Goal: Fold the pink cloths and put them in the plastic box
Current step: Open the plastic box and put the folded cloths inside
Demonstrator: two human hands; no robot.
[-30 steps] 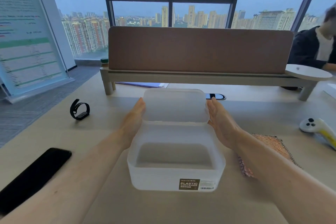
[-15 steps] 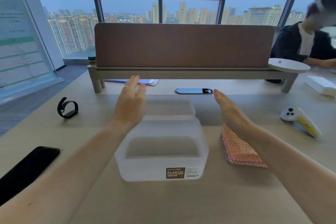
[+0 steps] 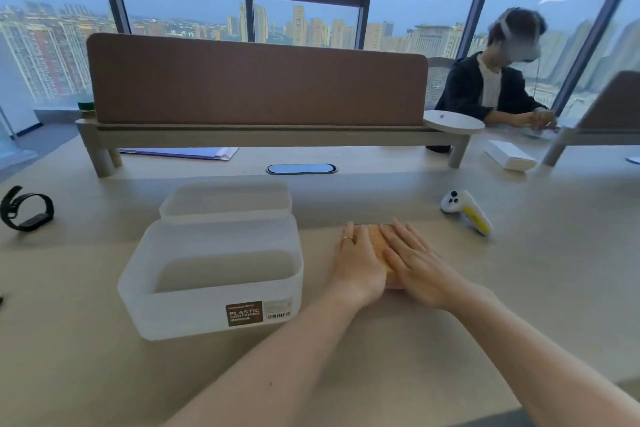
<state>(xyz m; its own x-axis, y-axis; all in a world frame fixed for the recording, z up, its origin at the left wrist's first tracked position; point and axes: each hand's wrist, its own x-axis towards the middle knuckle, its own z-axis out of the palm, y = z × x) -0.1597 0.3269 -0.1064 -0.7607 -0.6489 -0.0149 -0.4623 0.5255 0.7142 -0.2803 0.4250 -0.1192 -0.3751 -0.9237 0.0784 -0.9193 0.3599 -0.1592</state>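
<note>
divider (image 3: 256,80) across desk (image 3: 536,270) on a raised shelf | papers (image 3: 180,152) under shelf, divider's left end | grommet (image 3: 301,169) in front of divider, centre | wristband (image 3: 26,208) far left of divider, nearer | controller (image 3: 465,208) right, in front | white box (image 3: 510,156) past divider's right end | seated person (image 3: 491,80) behind it

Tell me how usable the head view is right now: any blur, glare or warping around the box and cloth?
Head view: dim bluish window light, no hard glare; the plastic box and its lid read clearly; wide-angle warping bends the desk divider and edges; the pink cloth is mostly hidden under the left hand and right hand; the seated person is smeared.
</note>
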